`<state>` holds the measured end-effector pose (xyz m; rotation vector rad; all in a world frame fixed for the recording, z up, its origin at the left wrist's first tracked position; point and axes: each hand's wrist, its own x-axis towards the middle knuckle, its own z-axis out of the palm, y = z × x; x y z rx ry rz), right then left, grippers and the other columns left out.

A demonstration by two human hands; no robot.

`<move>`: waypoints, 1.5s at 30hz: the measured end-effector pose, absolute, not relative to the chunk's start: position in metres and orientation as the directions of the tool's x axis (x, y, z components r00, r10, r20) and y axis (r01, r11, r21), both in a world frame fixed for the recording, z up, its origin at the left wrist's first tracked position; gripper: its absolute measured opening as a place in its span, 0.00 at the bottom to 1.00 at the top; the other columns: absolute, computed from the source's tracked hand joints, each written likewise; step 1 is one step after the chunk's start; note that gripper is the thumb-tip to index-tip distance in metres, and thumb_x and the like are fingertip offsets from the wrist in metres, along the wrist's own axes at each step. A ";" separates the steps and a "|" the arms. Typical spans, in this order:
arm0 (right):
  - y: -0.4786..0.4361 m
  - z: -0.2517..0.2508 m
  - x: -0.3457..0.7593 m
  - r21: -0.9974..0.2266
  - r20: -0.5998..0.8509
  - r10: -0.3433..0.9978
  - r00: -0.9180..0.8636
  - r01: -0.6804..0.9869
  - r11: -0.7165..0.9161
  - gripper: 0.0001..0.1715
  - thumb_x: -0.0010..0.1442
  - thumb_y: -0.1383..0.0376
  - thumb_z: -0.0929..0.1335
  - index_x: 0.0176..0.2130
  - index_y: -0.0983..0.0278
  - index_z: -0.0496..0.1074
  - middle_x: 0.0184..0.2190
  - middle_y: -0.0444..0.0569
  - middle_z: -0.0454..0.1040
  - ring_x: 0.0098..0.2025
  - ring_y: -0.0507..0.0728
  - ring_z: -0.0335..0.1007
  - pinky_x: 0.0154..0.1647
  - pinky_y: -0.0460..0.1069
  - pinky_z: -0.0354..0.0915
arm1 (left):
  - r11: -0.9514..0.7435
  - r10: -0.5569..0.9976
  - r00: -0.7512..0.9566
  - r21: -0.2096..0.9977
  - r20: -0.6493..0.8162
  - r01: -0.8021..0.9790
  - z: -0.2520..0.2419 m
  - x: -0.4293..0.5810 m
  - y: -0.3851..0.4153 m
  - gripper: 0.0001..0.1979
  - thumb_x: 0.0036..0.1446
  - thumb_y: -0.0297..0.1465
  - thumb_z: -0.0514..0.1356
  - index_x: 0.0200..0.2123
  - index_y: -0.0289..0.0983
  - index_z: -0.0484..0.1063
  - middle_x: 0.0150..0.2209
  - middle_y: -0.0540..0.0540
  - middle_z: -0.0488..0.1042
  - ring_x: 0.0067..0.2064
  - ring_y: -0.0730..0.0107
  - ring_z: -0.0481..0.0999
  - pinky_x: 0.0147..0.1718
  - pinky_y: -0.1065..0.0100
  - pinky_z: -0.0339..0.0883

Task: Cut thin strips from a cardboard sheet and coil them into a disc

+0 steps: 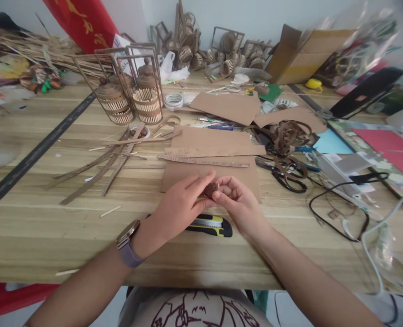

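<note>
1. Pinching a small brown roll (211,189), apparently coiled cardboard, the right hand (240,202) had its thumb and curled fingers closed on the piece, just above the tabletop's near middle.
2. The left hand (184,195) lay at the roll's other side, fingers nearly straight and thumb spread; whether it also gripped could not be told.
3. The roll looked compact, perhaps largely shaped; whether its end was fixed was hidden. Loose cardboard strips (111,165) and a corrugated strip (204,161) lay uncoiled, so material seemed left to work.
4. Just below the hands lay a utility knife (210,225); beyond them, a cardboard sheet (176,175).
5. To the left, a shallow white round holder (148,132) contained several brown rounded pieces.
6. Behind it stood framed miniature slatted buckets: a lidded bucket (114,104), its inside hidden, and an open-topped bucket (147,108), contents too small to tell.
7. At the back were heaped miniature baskets (194,56) and, rightward, an open cardboard box (300,56), its contents unseen.
</note>
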<state>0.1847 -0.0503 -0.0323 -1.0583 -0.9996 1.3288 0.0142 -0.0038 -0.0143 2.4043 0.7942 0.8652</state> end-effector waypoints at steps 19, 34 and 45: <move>-0.047 -0.021 0.200 -0.983 0.027 0.995 -0.100 0.179 0.045 0.09 0.58 0.57 0.72 0.34 0.60 0.73 0.30 0.44 0.79 0.33 0.52 0.76 0.36 0.48 0.70 | -0.284 0.803 0.592 0.823 -0.077 0.493 0.013 0.008 0.005 0.10 0.51 0.28 0.68 0.39 0.38 0.79 0.34 0.51 0.77 0.34 0.70 0.75 0.34 0.71 0.66; -0.036 -0.017 0.224 -0.978 0.186 0.953 0.240 0.142 0.156 0.16 0.56 0.52 0.71 0.29 0.61 0.69 0.27 0.43 0.72 0.31 0.52 0.67 0.36 0.49 0.64 | -0.312 0.803 0.593 0.813 -0.050 0.491 0.010 0.006 0.005 0.11 0.51 0.29 0.67 0.40 0.40 0.79 0.36 0.50 0.79 0.35 0.69 0.76 0.36 0.70 0.68; -0.041 -0.008 0.271 -0.353 0.394 0.913 0.103 0.934 0.047 0.16 0.57 0.70 0.65 0.45 0.60 0.74 0.41 0.52 0.80 0.43 0.62 0.75 0.43 0.55 0.67 | -0.248 0.829 0.551 0.822 -0.094 0.513 0.014 -0.007 0.008 0.14 0.52 0.35 0.65 0.43 0.41 0.77 0.39 0.49 0.80 0.39 0.65 0.78 0.39 0.66 0.70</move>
